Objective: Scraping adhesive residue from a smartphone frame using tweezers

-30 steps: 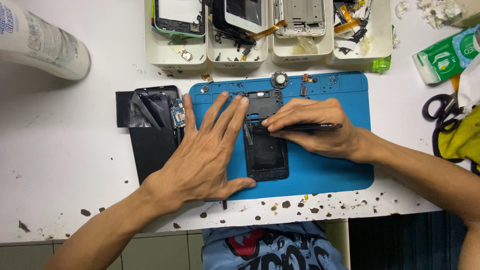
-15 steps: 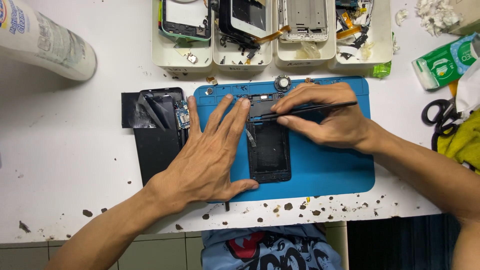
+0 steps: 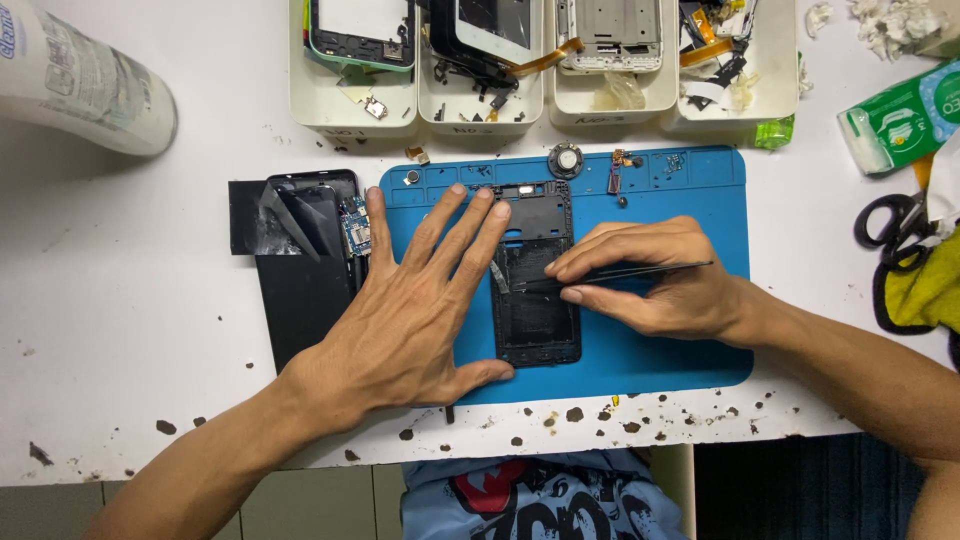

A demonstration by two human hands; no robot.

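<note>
Black phone frame (image 3: 535, 290) lies upright mid blue mat (image 3: 690, 185), near edge of table. Left hand (image 3: 410, 310) open, flat, fingers spread, pressing frame's left side & mat. Right hand (image 3: 660, 280) pinched shut on black tweezers (image 3: 610, 272), tips at frame's left-centre, by a thin strip. Black phone screen (image 3: 300, 250) just left of mat; parts trays (image 3: 480, 105) far side; scissors (image 3: 890, 225) far right.

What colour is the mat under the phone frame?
The mat is blue, seen best in the head view, with the black phone frame lying on it.
</note>
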